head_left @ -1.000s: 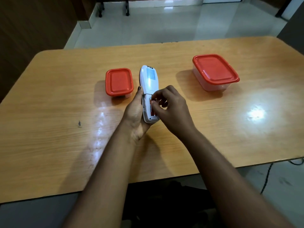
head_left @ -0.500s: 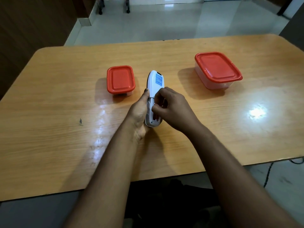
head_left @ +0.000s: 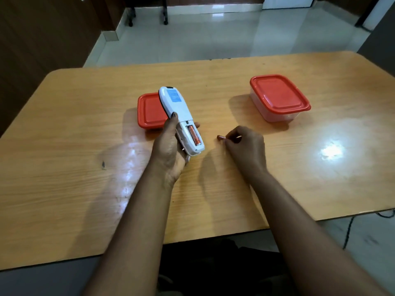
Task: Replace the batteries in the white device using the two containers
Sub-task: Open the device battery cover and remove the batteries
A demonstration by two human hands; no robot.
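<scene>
My left hand (head_left: 168,144) grips the white device (head_left: 179,116), lifted and tilted, its back facing up. The battery bay at its lower end is uncovered and one orange battery (head_left: 195,136) lies inside it. My right hand (head_left: 243,146) is to the right of the device, low over the table, pinching a second orange battery (head_left: 221,137) at its fingertips. A small container with a red lid (head_left: 149,111) stands just behind the device, partly hidden by it. A larger clear container with a red lid (head_left: 277,95) stands at the right.
The wooden table (head_left: 74,167) has rounded corners and bright light glare at the right. Its front edge is close to my body. A tiled floor and chair legs show beyond the far edge.
My right hand has drawn away from the battery bay to the right with a battery in its fingertips. My left hand has lifted and turned the device toward the small container.
</scene>
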